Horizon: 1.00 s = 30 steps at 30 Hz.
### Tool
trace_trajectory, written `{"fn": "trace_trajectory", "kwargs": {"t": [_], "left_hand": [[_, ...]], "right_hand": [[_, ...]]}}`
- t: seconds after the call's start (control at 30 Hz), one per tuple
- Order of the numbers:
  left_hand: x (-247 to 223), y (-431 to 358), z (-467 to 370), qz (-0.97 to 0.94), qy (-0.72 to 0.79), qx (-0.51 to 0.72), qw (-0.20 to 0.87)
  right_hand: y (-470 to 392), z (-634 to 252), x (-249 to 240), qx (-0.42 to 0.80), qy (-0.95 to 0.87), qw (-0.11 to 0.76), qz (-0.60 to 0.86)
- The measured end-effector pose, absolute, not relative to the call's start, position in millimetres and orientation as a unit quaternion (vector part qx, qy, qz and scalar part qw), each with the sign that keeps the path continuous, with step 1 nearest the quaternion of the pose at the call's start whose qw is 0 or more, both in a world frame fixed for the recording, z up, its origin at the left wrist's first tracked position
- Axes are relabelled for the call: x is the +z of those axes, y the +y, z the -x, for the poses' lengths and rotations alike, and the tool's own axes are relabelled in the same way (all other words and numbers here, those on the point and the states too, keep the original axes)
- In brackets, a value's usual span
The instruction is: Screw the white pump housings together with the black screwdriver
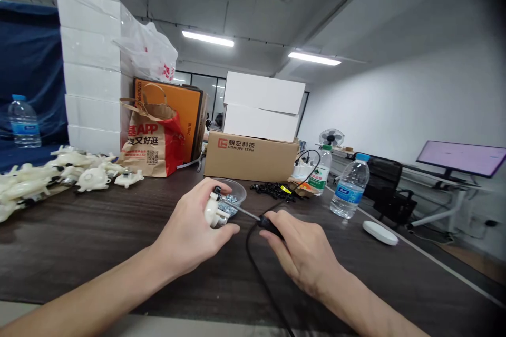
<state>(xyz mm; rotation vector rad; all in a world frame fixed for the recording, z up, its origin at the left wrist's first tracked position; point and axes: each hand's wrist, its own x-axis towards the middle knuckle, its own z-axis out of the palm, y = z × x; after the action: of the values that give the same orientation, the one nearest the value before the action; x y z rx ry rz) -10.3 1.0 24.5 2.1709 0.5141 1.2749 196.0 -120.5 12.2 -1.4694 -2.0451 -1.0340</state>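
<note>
one white plastic part [212, 212], probably light, stiff and best held by its body, is pinched in the left hand [188, 227]; the right hand [306, 245] grips a screwdriver [244, 212].

Two tube lights [207, 38] are glowing overhead; a pale wall [395, 89] is rising behind a monitor [462, 158] and black chair [381, 176].
</note>
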Motion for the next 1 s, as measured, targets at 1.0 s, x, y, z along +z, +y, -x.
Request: {"fn": "trace_trajectory", "kwargs": {"t": [1.0], "left_hand": [[0.7,32.0,8.3,-0.864,0.171,0.418,0.221]], "right_hand": [[-121.3,-183.2,12.8,0.433,-0.584,0.402,0.557]]}}
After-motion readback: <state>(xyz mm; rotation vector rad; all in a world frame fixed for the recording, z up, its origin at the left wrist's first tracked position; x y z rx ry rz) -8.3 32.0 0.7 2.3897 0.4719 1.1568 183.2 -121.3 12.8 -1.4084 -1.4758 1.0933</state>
